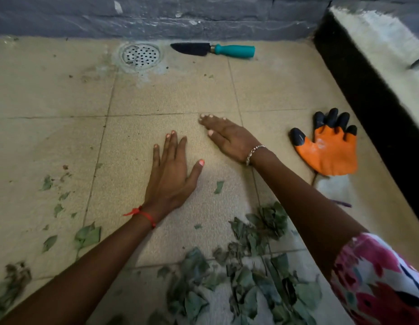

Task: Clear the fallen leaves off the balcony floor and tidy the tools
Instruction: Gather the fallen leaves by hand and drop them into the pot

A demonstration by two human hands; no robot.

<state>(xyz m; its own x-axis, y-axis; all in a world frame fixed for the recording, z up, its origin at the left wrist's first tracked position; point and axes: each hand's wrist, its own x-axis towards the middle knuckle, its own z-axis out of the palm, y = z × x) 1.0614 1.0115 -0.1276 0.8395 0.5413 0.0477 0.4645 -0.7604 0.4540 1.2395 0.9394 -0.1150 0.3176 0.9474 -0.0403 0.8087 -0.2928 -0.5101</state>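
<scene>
On a tiled balcony floor (pixel 51 95), a person appears midway through gathering fallen leaves by hand. The main leaf heap (pixel 246 282) lies close to the person, with stray leaves (pixel 87 235) scattered to the left. The left hand (pixel 171 174) and right hand (pixel 227 139) lie flat on the tile, fingers straight, holding nothing. The next move likely calls for raking the strays into the heap. An orange work glove (pixel 330 148) and a teal-handled trowel (pixel 213 49) by the wall await tidying.
</scene>
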